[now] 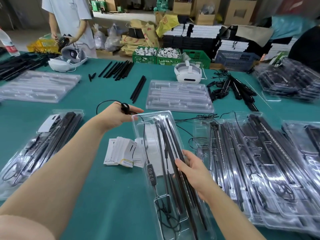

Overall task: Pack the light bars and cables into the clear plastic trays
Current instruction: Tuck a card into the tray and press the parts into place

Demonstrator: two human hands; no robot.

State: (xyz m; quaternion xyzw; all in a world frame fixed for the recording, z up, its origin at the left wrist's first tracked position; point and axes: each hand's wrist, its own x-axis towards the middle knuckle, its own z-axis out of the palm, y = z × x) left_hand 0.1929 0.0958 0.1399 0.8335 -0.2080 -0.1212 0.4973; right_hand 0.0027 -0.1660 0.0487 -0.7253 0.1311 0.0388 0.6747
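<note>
A clear plastic tray (138,122) lies lengthwise in front of me on the green table, holding black light bars (166,135) and a cable with an inline controller (151,173). My right hand (192,168) grips the light bars at the tray's right side, thumb over them. My left hand (119,113) is at the tray's far left corner and pinches a small coil of black cable (125,106), a loop of which arcs out to the left.
Packed trays (259,161) are stacked on the right and one (39,144) on the left. Empty trays (178,96) (38,87) sit farther back, with loose black bars (119,69) and tangled cables (230,87). White leaflets (121,151) lie beside my tray. A person stands at the far left.
</note>
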